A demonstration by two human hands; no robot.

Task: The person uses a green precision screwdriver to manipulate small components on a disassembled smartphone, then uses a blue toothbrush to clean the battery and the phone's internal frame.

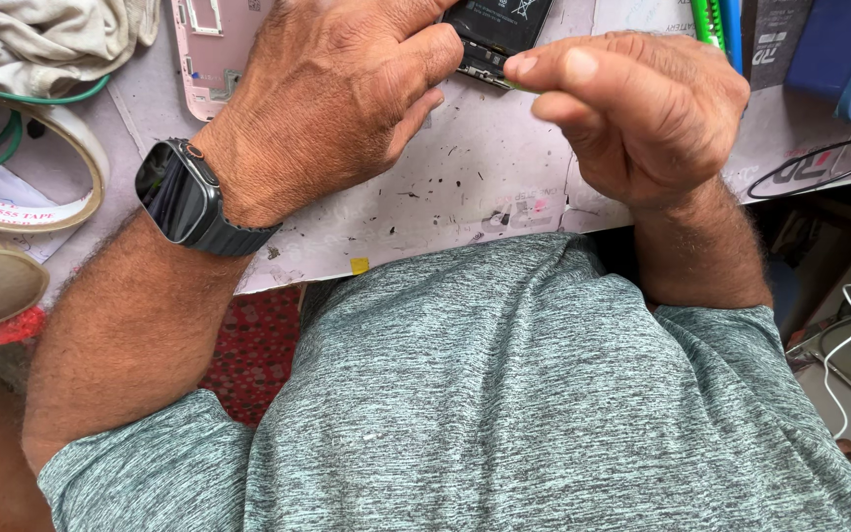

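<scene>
Speckled worktop [465, 187], left hand [337, 99] pressing phone [496, 30], right hand [632, 108] pinching thin tool [524, 89]

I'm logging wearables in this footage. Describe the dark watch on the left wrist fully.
The black smartwatch with a rounded-rectangular glossy screen wraps the left wrist just behind the left hand. Its screen is unlit and faces up and left; its dark band, seemingly woven or mesh, hugs the skin. A small side button shows. Only the wrist touches it.
</scene>
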